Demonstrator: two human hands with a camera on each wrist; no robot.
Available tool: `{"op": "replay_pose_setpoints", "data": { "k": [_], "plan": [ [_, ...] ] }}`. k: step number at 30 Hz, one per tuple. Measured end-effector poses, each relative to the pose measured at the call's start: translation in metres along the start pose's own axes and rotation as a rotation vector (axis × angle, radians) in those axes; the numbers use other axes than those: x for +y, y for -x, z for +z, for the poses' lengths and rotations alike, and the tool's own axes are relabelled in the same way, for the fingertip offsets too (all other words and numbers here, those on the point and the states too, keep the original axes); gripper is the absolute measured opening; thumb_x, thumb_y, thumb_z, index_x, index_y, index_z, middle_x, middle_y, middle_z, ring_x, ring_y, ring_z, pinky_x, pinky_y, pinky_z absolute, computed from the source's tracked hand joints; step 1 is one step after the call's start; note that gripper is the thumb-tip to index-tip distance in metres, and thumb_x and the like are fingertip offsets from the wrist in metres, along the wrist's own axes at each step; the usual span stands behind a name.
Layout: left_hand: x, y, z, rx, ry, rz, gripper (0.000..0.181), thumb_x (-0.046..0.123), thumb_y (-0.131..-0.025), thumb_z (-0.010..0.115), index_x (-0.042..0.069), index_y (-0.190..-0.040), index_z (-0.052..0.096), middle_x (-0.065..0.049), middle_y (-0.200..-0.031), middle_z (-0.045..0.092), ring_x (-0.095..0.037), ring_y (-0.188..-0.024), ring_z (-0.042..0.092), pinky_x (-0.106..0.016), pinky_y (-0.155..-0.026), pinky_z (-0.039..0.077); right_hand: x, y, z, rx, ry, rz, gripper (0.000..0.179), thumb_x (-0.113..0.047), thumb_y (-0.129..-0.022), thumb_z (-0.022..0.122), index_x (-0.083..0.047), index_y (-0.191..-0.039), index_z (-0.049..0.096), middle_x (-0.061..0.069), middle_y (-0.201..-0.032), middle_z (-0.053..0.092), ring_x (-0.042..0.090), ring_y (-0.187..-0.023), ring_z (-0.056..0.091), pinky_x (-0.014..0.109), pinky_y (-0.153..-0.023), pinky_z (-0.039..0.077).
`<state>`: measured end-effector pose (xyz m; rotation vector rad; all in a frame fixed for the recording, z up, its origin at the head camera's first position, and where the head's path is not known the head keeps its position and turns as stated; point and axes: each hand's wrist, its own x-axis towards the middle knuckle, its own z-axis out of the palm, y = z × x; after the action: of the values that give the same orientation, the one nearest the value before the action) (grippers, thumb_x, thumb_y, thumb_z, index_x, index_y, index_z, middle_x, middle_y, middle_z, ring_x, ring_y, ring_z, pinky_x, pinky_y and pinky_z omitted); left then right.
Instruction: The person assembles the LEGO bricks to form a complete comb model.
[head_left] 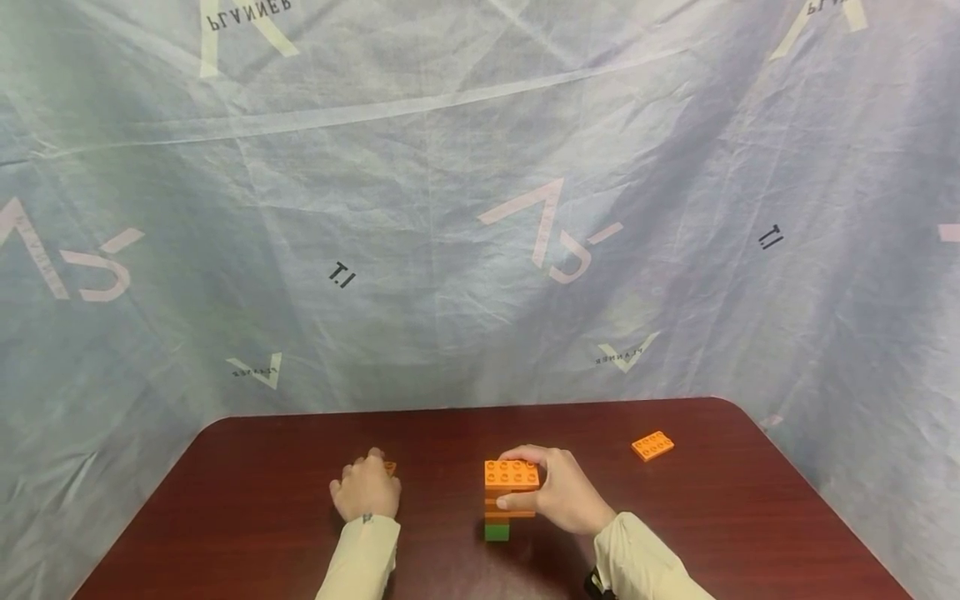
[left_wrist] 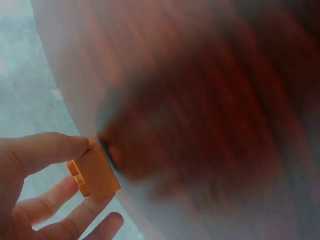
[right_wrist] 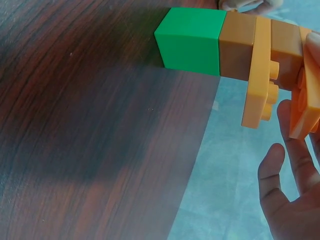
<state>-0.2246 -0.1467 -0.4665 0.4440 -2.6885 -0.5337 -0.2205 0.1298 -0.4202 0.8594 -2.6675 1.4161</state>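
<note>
My left hand [head_left: 367,487] pinches an orange toy building brick [left_wrist: 97,170] between thumb and fingers, at the left of the table. Only a corner of that brick [head_left: 390,468] shows past the hand in the head view. Near the middle, my right hand [head_left: 566,487] grips the upper part of a brick stack [head_left: 512,475], thumb on the near side. At its bottom is a green brick [right_wrist: 192,42]; above it brown bricks [right_wrist: 237,45] alternate with wider orange plates [right_wrist: 259,75] that jut to the right. Studs show on the top plate.
Another orange studded plate [head_left: 652,446] lies at the far right of the dark red-brown table [head_left: 720,483]. A grey printed cloth [head_left: 420,250] hangs behind the table and along both sides.
</note>
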Motion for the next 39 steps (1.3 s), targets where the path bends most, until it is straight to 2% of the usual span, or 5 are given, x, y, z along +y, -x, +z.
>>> {"op": "replay_pose_setpoints", "data": {
  "k": [7, 18, 25, 33, 39],
  "plan": [
    [0.003, 0.003, -0.002, 0.036, 0.003, 0.035, 0.041, 0.009, -0.075, 0.084, 0.0, -0.112, 0.069, -0.02, -0.091, 0.068, -0.04, -0.086, 0.064, -0.057, -0.08, 0.047, 0.001, 0.0, 0.001, 0.001, -0.013, -0.011, 0.042, -0.025, -0.08, 0.088, -0.017, -0.118, 0.072, -0.009, -0.104, 0.072, 0.009, -0.086, 0.064, 0.032, -0.08, 0.052],
    [0.015, 0.003, -0.014, 0.067, 0.063, 0.072, 0.04, 0.011, -0.075, 0.086, 0.0, -0.111, 0.073, -0.018, -0.091, 0.07, -0.038, -0.087, 0.065, -0.056, -0.078, 0.048, 0.003, 0.0, 0.001, 0.005, -0.02, -0.023, 0.042, -0.027, -0.08, 0.089, -0.017, -0.117, 0.073, -0.01, -0.102, 0.073, 0.009, -0.085, 0.065, 0.031, -0.079, 0.053],
    [0.027, 0.005, -0.027, 0.071, 0.116, 0.11, 0.042, 0.013, -0.076, 0.085, 0.003, -0.115, 0.073, -0.017, -0.096, 0.071, -0.038, -0.089, 0.065, -0.055, -0.078, 0.047, 0.003, 0.0, 0.001, 0.01, 0.0, -0.022, 0.043, -0.027, -0.079, 0.089, -0.017, -0.118, 0.073, -0.008, -0.111, 0.072, 0.011, -0.094, 0.065, 0.036, -0.086, 0.053],
    [0.045, 0.009, -0.043, 0.052, 0.177, 0.188, 0.044, 0.013, -0.077, 0.086, 0.006, -0.119, 0.073, -0.015, -0.102, 0.071, -0.037, -0.094, 0.065, -0.056, -0.084, 0.047, 0.004, 0.0, 0.001, 0.017, 0.004, -0.027, 0.043, -0.029, -0.078, 0.089, -0.019, -0.117, 0.073, -0.009, -0.109, 0.072, 0.011, -0.095, 0.065, 0.036, -0.086, 0.052],
    [0.06, 0.014, -0.055, 0.061, 0.221, 0.248, 0.043, 0.012, -0.077, 0.084, 0.008, -0.119, 0.075, -0.013, -0.103, 0.072, -0.035, -0.096, 0.065, -0.058, -0.088, 0.047, 0.004, -0.001, 0.002, 0.027, 0.01, -0.032, 0.043, -0.031, -0.078, 0.09, -0.02, -0.116, 0.074, -0.008, -0.114, 0.072, 0.014, -0.103, 0.066, 0.041, -0.092, 0.052]
  ]
}}
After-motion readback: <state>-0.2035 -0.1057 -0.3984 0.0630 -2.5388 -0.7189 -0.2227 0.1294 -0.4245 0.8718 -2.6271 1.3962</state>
